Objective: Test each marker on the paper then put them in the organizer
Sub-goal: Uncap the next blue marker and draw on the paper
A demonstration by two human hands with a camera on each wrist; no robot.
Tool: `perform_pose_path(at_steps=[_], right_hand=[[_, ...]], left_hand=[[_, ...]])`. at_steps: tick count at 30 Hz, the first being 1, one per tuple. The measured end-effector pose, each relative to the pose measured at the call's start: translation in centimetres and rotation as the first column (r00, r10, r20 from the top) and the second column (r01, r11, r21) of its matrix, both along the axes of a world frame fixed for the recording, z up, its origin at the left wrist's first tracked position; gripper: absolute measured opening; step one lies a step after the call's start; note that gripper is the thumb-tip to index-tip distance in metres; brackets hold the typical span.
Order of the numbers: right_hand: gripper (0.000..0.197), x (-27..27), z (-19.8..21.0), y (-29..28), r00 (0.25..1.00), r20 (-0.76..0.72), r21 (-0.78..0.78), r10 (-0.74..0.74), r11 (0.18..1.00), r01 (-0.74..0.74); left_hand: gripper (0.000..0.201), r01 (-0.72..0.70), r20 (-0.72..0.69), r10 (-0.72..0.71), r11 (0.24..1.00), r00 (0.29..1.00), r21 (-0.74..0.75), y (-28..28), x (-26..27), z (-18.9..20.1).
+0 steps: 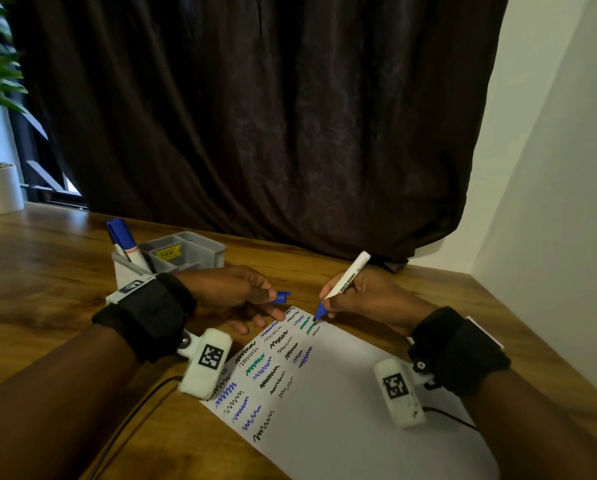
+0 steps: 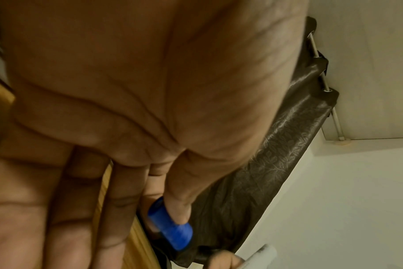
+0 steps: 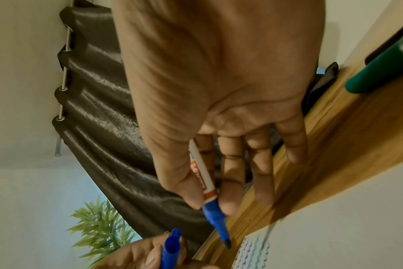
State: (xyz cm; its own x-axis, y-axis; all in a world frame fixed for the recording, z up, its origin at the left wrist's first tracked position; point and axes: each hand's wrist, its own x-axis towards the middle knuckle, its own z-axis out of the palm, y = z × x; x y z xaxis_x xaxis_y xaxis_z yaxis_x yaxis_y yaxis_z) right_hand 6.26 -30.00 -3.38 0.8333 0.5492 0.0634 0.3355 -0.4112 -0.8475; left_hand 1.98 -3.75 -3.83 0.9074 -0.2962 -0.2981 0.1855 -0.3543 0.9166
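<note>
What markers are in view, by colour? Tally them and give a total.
Blue markers: 2, the uncapped marker in the right hand and the capped marker in the organizer.
Green marker: 1, on the table.
Total: 3.

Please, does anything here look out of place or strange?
Nothing stands out. The right hand holds the uncapped marker at the paper, and the left hand holds its cap.

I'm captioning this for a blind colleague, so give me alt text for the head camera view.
A person's right hand holds an uncapped blue marker with its tip at the far corner of a white paper covered in squiggle test marks, while the left hand pinches the blue cap. Behind, a grey organizer on the wooden table holds another blue marker.
</note>
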Motion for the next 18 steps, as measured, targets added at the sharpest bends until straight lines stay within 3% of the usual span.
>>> perform_pose_path(at_steps=[8,18], right_hand=[[0.015,0.74,-0.48,-0.47,0.999,0.036,-0.155,0.026,0.988,-0.02],[0.01,0.21,-0.22,-0.54,0.995,0.04,-0.219,0.095,0.972,-0.084]], left_hand=[[0.014,0.002,0.001,-0.002,1.0,1.0,0.012,-0.04,0.04,0.01],[0.02,-0.006,0.003,0.006,1.0,1.0,0.015,0.0,-0.13,0.05]])
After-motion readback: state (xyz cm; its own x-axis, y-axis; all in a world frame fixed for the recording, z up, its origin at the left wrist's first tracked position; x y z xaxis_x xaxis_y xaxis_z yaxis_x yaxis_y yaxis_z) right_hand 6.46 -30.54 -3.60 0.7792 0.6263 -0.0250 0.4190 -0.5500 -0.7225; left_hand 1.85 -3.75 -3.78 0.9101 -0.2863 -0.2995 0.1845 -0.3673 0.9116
